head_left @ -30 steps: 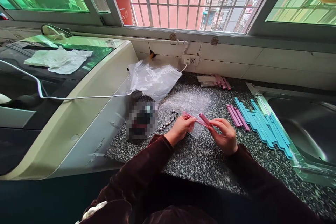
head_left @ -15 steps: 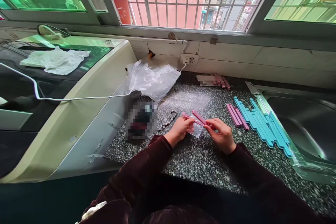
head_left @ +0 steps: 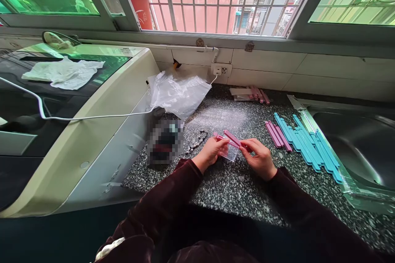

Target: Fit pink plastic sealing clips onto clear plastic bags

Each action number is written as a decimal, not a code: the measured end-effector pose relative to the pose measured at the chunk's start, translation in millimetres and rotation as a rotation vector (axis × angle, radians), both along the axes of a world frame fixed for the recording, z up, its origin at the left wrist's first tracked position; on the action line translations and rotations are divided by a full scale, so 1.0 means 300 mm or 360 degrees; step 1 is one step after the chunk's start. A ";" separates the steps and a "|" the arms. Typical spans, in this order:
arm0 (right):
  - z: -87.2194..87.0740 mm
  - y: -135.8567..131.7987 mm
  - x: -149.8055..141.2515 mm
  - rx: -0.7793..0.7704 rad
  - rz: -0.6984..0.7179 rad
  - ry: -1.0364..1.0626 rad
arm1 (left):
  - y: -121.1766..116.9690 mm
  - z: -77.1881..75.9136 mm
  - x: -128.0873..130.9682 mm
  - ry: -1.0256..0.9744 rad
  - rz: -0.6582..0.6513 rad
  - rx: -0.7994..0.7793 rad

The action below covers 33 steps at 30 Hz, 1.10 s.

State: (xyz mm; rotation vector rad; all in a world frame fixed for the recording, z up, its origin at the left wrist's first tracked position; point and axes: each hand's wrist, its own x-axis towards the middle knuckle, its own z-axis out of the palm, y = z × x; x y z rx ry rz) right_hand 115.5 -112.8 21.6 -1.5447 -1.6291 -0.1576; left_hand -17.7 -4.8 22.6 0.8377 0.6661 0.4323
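Note:
Above a speckled granite counter [head_left: 234, 189], both my hands hold one pink sealing clip [head_left: 232, 137] clamped on a small clear plastic bag [head_left: 231, 153]. My left hand [head_left: 212, 152] pinches the clip's left end and the bag's edge. My right hand [head_left: 261, 158] grips the clip's right end with closed fingers. The bag hangs below the clip between the two hands. A string of dark beads [head_left: 197, 141] lies on the counter just left of my left hand.
A row of blue clips [head_left: 308, 146] and pink clips [head_left: 277, 133] lies right of my hands, beside a steel sink [head_left: 354, 144]. More pink clips [head_left: 256, 93] sit by the wall. A crumpled clear bag [head_left: 179, 92], a blurred dark object [head_left: 165, 141] and a white appliance [head_left: 92, 131] stand left.
The bag has been drawn up shorter under the clip, and my hands have shifted slightly closer together; the view has tilted a little downward.

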 end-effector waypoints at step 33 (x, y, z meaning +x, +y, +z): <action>-0.022 0.002 0.008 -0.0067 -0.0049 -0.0109 | 0.001 0.007 -0.006 -0.0046 -0.0190 0.0181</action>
